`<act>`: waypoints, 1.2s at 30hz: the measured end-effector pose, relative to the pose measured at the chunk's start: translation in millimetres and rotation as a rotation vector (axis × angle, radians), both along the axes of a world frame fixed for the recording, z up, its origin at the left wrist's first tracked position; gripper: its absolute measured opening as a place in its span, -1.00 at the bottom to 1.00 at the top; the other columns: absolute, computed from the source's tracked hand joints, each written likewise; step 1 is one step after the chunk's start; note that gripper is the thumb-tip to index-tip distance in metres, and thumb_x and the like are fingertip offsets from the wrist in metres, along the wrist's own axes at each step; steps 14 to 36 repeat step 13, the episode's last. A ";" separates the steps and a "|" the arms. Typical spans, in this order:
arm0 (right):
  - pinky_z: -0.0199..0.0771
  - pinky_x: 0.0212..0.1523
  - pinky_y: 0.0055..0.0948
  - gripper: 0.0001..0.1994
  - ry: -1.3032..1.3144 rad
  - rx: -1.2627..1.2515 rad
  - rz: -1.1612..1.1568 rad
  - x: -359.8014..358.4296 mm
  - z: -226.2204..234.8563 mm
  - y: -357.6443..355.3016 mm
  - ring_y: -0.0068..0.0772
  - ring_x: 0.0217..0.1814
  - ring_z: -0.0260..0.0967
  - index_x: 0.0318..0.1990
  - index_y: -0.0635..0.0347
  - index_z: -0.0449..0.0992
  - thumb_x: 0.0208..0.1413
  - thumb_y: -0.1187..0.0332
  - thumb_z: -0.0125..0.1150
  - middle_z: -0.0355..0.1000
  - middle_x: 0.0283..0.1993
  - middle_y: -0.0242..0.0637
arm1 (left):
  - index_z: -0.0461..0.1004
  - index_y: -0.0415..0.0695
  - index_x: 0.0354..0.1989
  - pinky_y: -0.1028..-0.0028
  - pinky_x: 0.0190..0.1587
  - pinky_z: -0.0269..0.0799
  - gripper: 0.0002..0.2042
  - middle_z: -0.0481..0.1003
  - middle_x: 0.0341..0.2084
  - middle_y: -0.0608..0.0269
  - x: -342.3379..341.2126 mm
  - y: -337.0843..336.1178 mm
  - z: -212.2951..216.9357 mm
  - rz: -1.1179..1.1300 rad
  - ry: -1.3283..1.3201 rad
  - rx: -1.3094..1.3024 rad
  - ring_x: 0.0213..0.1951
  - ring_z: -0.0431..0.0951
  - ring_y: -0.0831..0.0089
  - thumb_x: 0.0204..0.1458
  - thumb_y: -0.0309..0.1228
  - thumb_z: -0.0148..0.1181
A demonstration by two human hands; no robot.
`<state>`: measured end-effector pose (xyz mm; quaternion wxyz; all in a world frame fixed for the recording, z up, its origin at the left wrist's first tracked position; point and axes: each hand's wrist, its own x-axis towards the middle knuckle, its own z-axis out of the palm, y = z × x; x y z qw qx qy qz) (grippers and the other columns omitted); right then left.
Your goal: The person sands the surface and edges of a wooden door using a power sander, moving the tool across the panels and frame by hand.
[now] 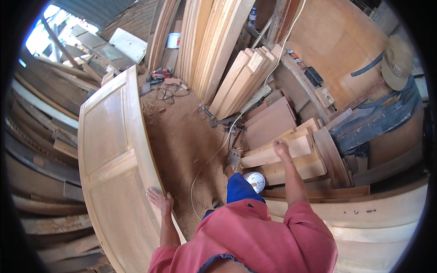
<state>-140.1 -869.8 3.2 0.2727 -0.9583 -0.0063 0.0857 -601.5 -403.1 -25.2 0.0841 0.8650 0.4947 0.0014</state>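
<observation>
A pale wooden panelled door (107, 129) stretches along my left side. My left hand (159, 200) rests on its near part beside the right edge, with the fingers spread. My right hand (281, 148) is closed and raised in front of a stack of light wooden boards (296, 148) on the right. Whatever it holds, if anything, is hidden by the curled fingers. From this view I cannot tell whether that hand touches the boards.
Long planks (214, 45) lean upright at the back, near a red power tool (161, 74) with a coiled cord. A pale cable (211, 157) crosses the sawdust-covered floor. By my leg stands a white bucket (255, 181). More timber (45, 168) is piled left of the door.
</observation>
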 end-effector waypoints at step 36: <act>0.47 0.15 0.11 -0.60 -0.202 -0.433 -0.232 449.3 61.8 -50.8 0.25 0.06 0.53 -0.05 0.11 0.65 0.25 0.00 0.13 0.58 -0.05 0.15 | -0.38 -0.17 0.57 -0.03 0.54 -0.28 0.13 -0.28 0.56 -0.06 132.5 48.5 8.4 0.443 0.467 -0.067 0.54 -0.24 -0.14 0.09 0.22 0.20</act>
